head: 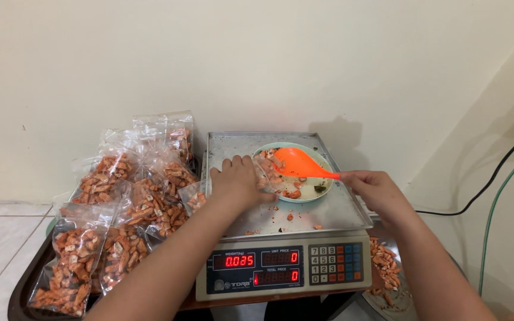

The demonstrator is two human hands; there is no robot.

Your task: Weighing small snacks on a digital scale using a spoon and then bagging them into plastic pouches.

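While both hands worked over the scale, the scene stood thus:

Left hand: the left hand lay palm down on the steel weighing pan, fingers curled narrow around the mouth of a small clear bag; the bag's opening faced the plate.

Right hand: the right hand was closed on the handle end of an orange spoon; its bowl hung over the plate, just beside the bag's mouth.

Plate: a pale green plate sat toward the pan's back right, inside the rim; a few orange snack pieces remained on it, some touching the bag.

Pan edges: crumbs lay near the front lip; the raised rim ran clear along the right side, with bare steel between plate and front edge.

Scale: the electronic scale showed red digits; its keypad sat at the front right.

Left side: filled bags of the snack were piled on a dark tray, touching the scale's left edge; little free room there.

Right side: loose snack pieces lay on a tray below the right forearm; a black cable and a green cable ran along the wall, well apart from the hands.

Back: the pan's rear edge stood near the wall.
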